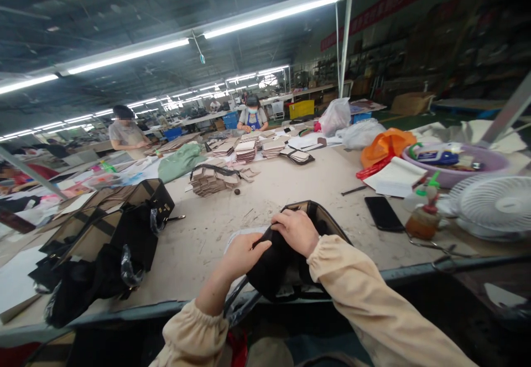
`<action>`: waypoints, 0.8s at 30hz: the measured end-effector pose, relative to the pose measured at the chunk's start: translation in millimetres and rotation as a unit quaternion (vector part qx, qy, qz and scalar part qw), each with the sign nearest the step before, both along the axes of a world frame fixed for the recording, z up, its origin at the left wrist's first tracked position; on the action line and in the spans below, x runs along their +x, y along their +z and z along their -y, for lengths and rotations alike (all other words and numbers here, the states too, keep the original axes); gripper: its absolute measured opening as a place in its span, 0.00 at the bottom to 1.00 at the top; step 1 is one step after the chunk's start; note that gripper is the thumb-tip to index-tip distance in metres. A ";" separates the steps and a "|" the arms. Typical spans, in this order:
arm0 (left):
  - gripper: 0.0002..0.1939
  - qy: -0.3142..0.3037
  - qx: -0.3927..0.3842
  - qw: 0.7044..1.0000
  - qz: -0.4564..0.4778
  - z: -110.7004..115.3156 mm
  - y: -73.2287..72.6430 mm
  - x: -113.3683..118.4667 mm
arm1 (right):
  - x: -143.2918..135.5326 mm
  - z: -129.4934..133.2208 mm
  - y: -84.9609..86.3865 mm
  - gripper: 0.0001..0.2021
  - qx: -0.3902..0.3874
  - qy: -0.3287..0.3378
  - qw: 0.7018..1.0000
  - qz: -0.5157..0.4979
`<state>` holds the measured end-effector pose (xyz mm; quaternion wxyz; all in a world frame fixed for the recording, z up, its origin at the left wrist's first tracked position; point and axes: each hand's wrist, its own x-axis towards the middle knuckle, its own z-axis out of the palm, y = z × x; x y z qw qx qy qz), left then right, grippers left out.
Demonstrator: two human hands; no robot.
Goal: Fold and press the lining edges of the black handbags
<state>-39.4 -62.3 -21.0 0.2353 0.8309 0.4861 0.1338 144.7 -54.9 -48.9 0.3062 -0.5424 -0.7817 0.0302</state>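
Observation:
A black handbag [276, 270] with a tan inside lies tilted at the front edge of the worktable [203, 220], its opening facing up. My left hand [244, 253] grips the black fabric on the bag's left side, thumb pressed against the fingers. Just beside it, my right hand [296, 229] has its fingers curled over the bag's upper edge and pinches the same black material. The fingertips of both hands almost meet. Dark straps hang below my left wrist. What lies deeper inside the bag is hidden by my right hand and sleeve.
Several black bags [136, 229] stand at the left. Stacked brown pieces [213, 179] lie further back. To the right are a phone [384, 214], a bottle of amber liquid [423, 222], a white fan [493, 204] and a purple basin [489, 162]. Two co-workers stand across the table.

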 end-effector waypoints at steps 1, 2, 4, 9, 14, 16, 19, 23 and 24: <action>0.16 0.001 0.002 1.000 -0.007 -1.7 3.6 2.5 | -1.0 -0.6 -0.2 0.05 -0.001 0.000 1.000 -0.001; 0.15 0.006 0.005 1.000 -0.011 -4.2 6.6 5.5 | -2.1 -1.4 -0.4 0.05 -0.002 -0.001 1.000 -0.003; 0.14 0.022 0.009 1.000 -0.010 -10.9 9.8 11.7 | -3.7 -2.7 -0.7 0.05 -0.003 -0.001 1.000 -0.007; 0.15 0.045 -0.003 0.999 -0.012 -24.4 3.8 18.7 | -0.7 -1.4 -1.4 0.09 -0.008 -0.015 0.999 -0.038; 0.16 0.073 -0.007 0.997 -0.006 -25.7 -4.6 14.3 | 9.2 2.1 -3.6 0.05 -0.012 -0.050 0.997 -0.058; 0.16 0.073 -0.007 0.997 -0.004 -25.6 -5.5 13.9 | 11.7 1.2 -4.1 0.05 -0.010 -0.055 0.997 -0.056; 0.16 0.064 -0.008 0.998 -0.002 -25.7 -4.8 15.3 | 13.0 -1.4 -4.2 0.05 -0.006 -0.057 0.997 -0.051; 0.15 0.053 -0.005 0.999 -0.002 -25.2 -3.3 17.0 | 13.3 -2.7 -3.3 0.08 -0.004 -0.068 0.997 -0.047; 0.15 0.050 -0.004 0.999 -0.002 -25.1 -3.2 17.2 | 13.4 -2.5 -3.0 0.08 -0.004 -0.070 0.996 -0.046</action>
